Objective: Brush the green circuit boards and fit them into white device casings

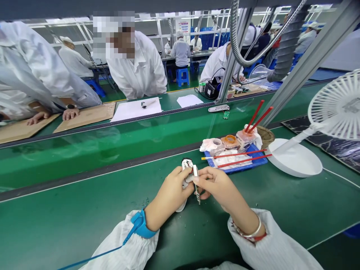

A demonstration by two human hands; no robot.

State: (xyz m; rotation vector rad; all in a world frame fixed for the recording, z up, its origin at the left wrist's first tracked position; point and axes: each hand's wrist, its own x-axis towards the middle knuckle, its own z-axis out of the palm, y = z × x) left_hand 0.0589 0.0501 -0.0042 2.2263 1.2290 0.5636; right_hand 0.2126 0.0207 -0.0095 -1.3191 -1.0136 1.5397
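The small white part (pixel 186 165) is sitting just above the green bench (pixel 70 225), near the middle of the view, and the left hand (pixel 168 195) is closing around it from 8 o'clock, fingers wrapping its body so the dark end with a touch of red is facing up. The right hand (pixel 218 185) is coming in from 4 o'clock, pinching a pair of metal tweezers (pixel 196 182) whose blades are lying against the part's right side; the two hands are touching, thumb to thumb. By the look of it, fine work at the top of the part is going on, though what the tweezer tips are gripping is too small to tell. Any further move is calling for a steady left grip and a light touch with the tips. A blue wrist strap (pixel 140 226) is trailing its cord at 7 o'clock, and a bracelet (pixel 253 231) is showing at 5 o'clock. At 2 o'clock a blue tray (pixel 254 163) is holding tape rolls (pixel 230 141) and red sticks (pixel 242 161), with a white fan (pixel 336 107) beyond it. At 11 o'clock, across the conveyor belt (pixel 84 150), a person in a white coat (pixel 140 71) is leaning over a sheet of paper (pixel 136 108).
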